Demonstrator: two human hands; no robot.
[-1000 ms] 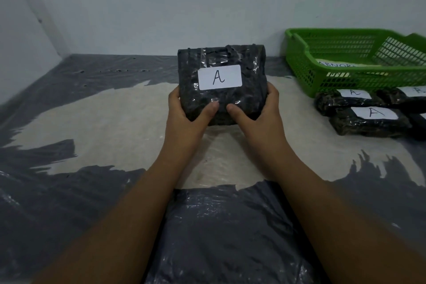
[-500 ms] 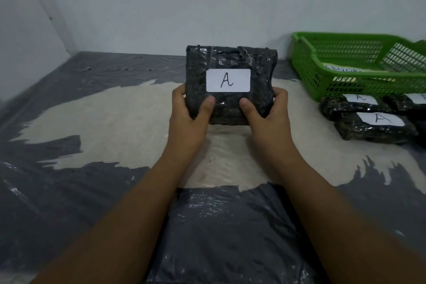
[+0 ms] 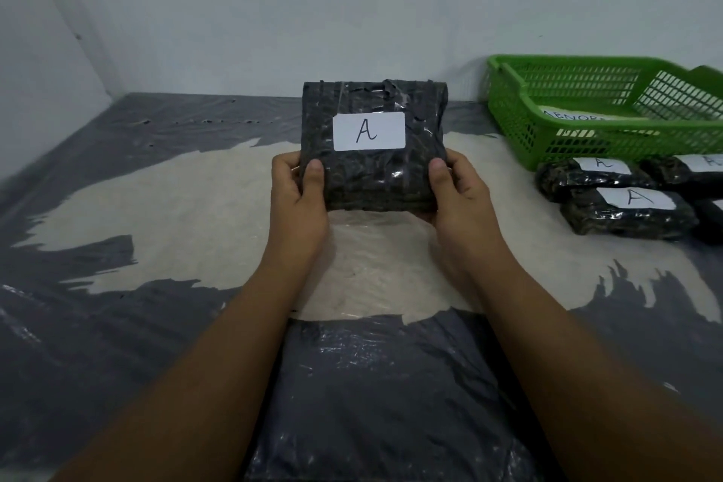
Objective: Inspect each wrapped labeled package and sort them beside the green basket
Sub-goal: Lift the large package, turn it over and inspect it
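Both thumbs are sliding outward now. A moment ago they sat close together under the label, and now each one is out at a lower corner of the package (image 3: 373, 172). The left hand (image 3: 299, 203) has its grip closed round the lower left edge and the right hand (image 3: 457, 200) grips the lower right, thumbs in front and fingers hidden behind. The package is up off the grey plastic sheet (image 3: 117, 325), upright, square on to the person and well left of the green basket (image 3: 508, 117).

The wider hold leaves the whole front bare, so I'd say the check is in full swing and the placing has not begun.

The white label (image 3: 368, 131) carries one handwritten letter, a clear "A". Over on the right, the sorted packages (image 3: 626, 213) lie just in front of the basket. The nearest shows "A", the one behind it (image 3: 590, 176) looks like "A" too, and a third is cut off by the edge of the frame. Inside the basket lies a paper slip (image 3: 575, 117) with writing I can only half read, something like "MENOR". By its letter, this package looks bound for that same group.
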